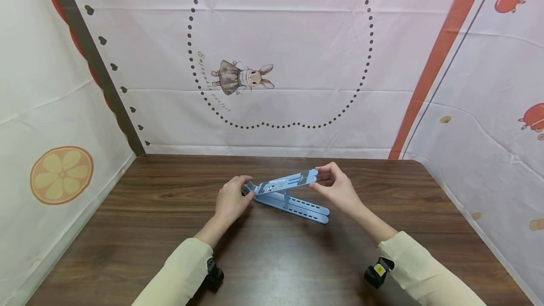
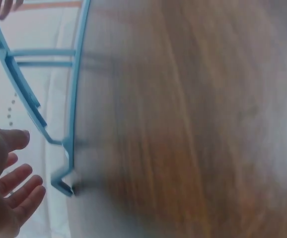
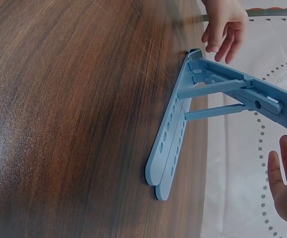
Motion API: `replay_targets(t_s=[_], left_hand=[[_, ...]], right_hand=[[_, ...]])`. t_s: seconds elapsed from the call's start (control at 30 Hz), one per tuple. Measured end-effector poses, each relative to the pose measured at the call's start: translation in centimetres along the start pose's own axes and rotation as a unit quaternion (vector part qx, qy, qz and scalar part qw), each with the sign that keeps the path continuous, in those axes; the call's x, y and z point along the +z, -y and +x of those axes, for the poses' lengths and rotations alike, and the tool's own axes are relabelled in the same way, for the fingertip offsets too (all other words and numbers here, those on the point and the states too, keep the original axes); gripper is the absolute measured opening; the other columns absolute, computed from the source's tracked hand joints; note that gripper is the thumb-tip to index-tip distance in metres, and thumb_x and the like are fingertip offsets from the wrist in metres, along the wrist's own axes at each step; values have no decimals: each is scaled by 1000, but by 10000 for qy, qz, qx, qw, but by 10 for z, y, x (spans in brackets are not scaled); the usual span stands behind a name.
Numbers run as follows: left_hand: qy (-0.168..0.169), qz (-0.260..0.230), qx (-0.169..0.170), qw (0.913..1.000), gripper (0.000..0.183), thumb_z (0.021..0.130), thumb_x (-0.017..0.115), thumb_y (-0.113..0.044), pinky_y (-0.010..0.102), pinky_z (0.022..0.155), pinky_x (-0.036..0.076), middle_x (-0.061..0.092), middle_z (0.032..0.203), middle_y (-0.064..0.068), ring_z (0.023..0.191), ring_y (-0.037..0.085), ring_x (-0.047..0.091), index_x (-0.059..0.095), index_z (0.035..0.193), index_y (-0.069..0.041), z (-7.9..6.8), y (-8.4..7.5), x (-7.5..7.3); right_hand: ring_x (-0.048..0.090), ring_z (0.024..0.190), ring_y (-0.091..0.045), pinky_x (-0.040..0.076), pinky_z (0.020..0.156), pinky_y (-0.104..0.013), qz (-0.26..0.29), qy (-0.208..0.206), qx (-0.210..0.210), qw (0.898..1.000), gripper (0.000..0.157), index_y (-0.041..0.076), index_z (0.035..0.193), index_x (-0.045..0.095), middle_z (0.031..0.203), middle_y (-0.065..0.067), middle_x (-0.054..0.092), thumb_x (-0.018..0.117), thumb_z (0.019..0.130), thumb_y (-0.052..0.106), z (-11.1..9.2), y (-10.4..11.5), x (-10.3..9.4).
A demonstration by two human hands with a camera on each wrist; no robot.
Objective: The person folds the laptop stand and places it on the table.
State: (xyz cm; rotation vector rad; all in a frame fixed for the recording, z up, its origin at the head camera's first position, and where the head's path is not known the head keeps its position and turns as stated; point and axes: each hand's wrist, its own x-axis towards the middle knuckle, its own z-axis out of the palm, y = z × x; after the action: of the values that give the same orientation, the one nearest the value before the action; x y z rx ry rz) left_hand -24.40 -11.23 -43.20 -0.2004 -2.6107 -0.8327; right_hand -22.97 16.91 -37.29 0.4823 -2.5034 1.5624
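A light-blue folding laptop stand (image 1: 293,204) rests on the wooden table, its top panel (image 1: 282,183) tilted up on struts (image 3: 215,89). Its hooked end (image 2: 64,181) points toward my left hand (image 1: 231,199). That hand hovers beside the hooks with loosely bent fingers; both wrist views show a gap between it and the stand. At the raised end of the panel, my right hand (image 1: 340,190) pinches the two bars, thumb on the near side and fingers on the far side. The right wrist view cuts off this end, so the grip is only partly seen there.
The brown table (image 1: 170,211) reaches back to a white printed cloth (image 1: 280,140) hung behind it. Similar cloth hangs along the left and right sides. Each sleeved forearm wears a black wrist camera (image 1: 212,275).
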Motion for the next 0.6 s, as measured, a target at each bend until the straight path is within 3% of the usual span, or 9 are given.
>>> replay_targets(t_s=[0.17,0.37,0.6], left_hand=[[138,-201,92,9997,35,72,78,-20,40,71,50,67,100,7,88,22,64,67,104,-13,-4,-11,2],[278,-129,-96,9995,36,71,78,-24,41,76,51,67,103,5,93,23,64,68,104,-13,-6,-19,8],[212,109,-218,9995,36,70,79,-26,43,71,52,68,104,5,95,26,65,70,103,-17,-6,-21,16]], right_hand=[[62,89,-23,51,71,-19,29,-13,-48,10000,40,5,110,50,101,-14,62,73,78,14,0,-1,-1],[62,89,-24,51,71,-18,18,34,71,10000,40,3,111,49,102,-15,62,72,79,11,0,3,-1],[62,89,-32,51,71,-19,-39,35,-30,10000,38,-5,110,47,102,-21,60,68,80,3,-10,31,-2]])
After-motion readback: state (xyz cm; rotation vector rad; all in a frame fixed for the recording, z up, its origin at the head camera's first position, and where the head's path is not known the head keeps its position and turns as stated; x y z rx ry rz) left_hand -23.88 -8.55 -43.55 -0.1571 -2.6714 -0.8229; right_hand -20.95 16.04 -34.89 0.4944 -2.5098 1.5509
